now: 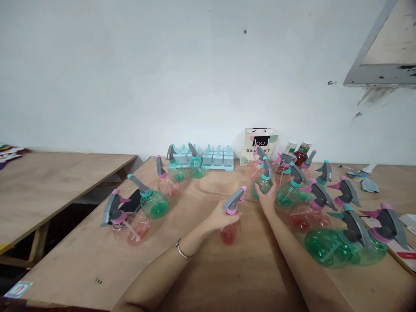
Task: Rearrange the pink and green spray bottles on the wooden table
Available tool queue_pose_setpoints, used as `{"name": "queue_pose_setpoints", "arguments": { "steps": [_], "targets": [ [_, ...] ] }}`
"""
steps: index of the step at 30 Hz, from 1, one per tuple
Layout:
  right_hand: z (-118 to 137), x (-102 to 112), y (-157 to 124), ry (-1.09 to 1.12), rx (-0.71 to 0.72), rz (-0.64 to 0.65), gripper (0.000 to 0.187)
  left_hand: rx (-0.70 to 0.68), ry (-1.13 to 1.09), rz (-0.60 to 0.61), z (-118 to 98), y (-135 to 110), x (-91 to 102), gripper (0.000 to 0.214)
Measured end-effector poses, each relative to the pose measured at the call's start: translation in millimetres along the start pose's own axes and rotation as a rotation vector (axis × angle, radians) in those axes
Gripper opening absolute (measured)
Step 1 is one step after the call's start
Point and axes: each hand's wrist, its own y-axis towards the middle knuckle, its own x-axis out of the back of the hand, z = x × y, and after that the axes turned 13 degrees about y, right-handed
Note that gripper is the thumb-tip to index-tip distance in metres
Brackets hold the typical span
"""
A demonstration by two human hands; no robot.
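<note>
My left hand (218, 219) is closed around a pink spray bottle (229, 233) with a grey and pink trigger head, standing near the middle of the wooden table (201, 277). A bracelet sits on that wrist. Farther back, my right hand (267, 199) grips a green spray bottle (264, 181) with a grey and teal head. Both bottles stand upright on the table.
Several more green and pink spray bottles stand to the right (338, 245) and left (152, 201) of my hands. A light blue mould tray (218, 159), a small printed box (260, 145) and two sauce bottles (301, 152) line the wall. A second table (42, 182) stands left.
</note>
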Motion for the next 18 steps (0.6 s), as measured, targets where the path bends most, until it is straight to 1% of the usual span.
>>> {"name": "queue_pose_setpoints", "arguments": {
  "steps": [2,6,8,10,12,14,15,18],
  "targets": [
    [1.3,4.9,-10.9,0.023,0.016,0.033,0.075,0.043,-0.124,0.008,-4.7,-0.7,8.5,0.042],
    [8.3,22.1,-42.1,0.065,0.028,0.144,0.069,0.153,-0.401,-0.029,-14.8,-0.4,32.6,0.037],
    [11.7,31.2,-55.8,0.075,0.016,0.208,0.066,0.132,-0.528,-0.005,-21.6,0.7,43.4,0.040],
    [14.6,37.9,-64.3,0.081,-0.006,0.244,0.065,0.071,-0.618,0.032,-29.3,2.7,49.7,0.043],
    [17.1,41.1,-67.5,0.092,-0.030,0.253,0.067,0.055,-0.668,0.062,-35.8,5.2,50.8,0.048],
    [19.6,41.5,-67.2,0.107,-0.043,0.258,0.067,0.101,-0.681,0.075,-39.2,7.2,48.1,0.050],
    [20.7,41.1,-66.5,0.117,-0.045,0.267,0.066,0.143,-0.676,0.067,-39.4,7.7,46.1,0.048],
    [23.2,39.8,-65.3,0.135,-0.043,0.288,0.063,0.263,-0.659,0.003,-35.8,6.7,41.6,0.029]
  ]
}}
